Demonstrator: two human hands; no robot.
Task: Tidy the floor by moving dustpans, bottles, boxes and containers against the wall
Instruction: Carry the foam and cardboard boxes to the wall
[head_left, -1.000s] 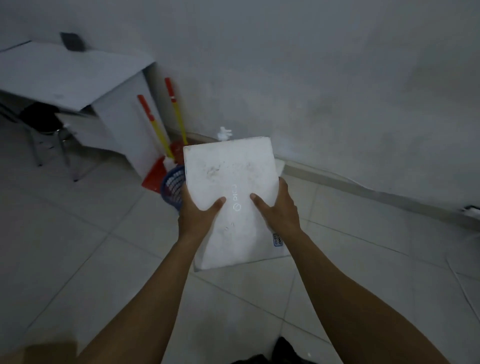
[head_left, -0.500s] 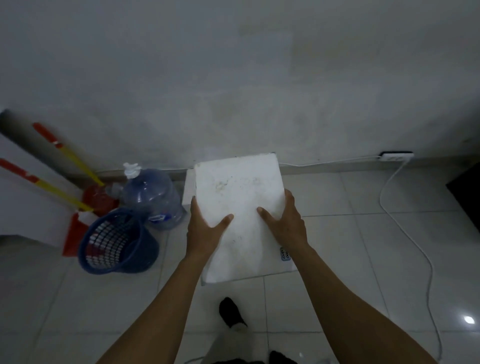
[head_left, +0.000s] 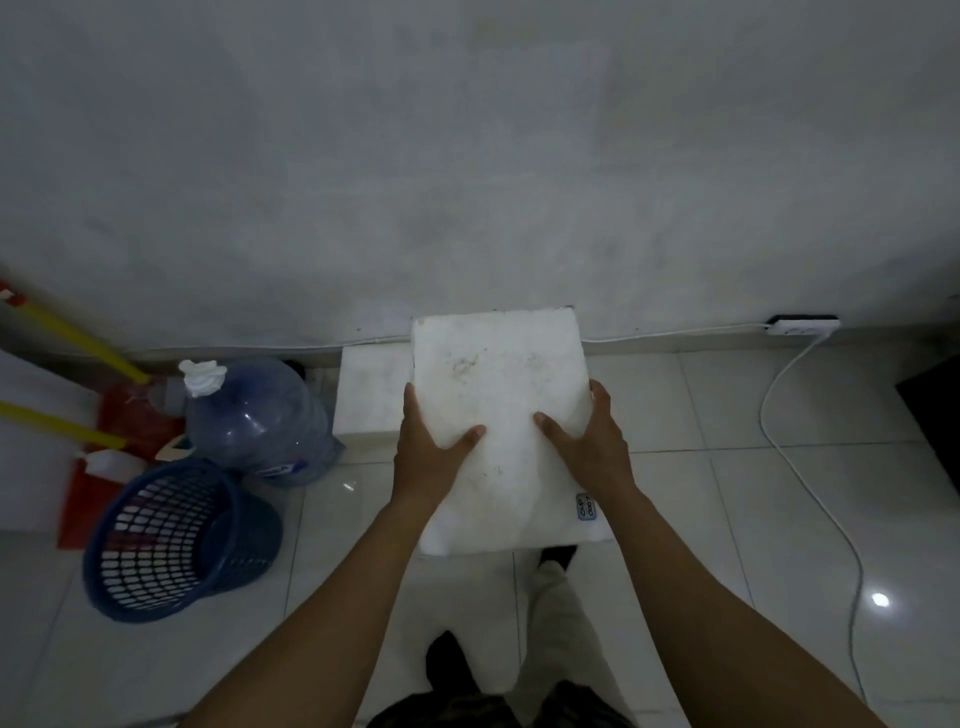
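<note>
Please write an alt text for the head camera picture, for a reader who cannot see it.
The left hand and the right hand hold a white foam box by its sides near a grey wall. Left of it are a second white box, a large water bottle, a blue basket and red dustpans.

On white tiled floor (head_left: 727, 519): blue mesh basket (head_left: 176, 540), big water bottle (head_left: 260, 415), red dustpans (head_left: 130, 421), white foam box (head_left: 371, 395) touching wall (head_left: 467, 156), white cable (head_left: 810, 519).
</note>
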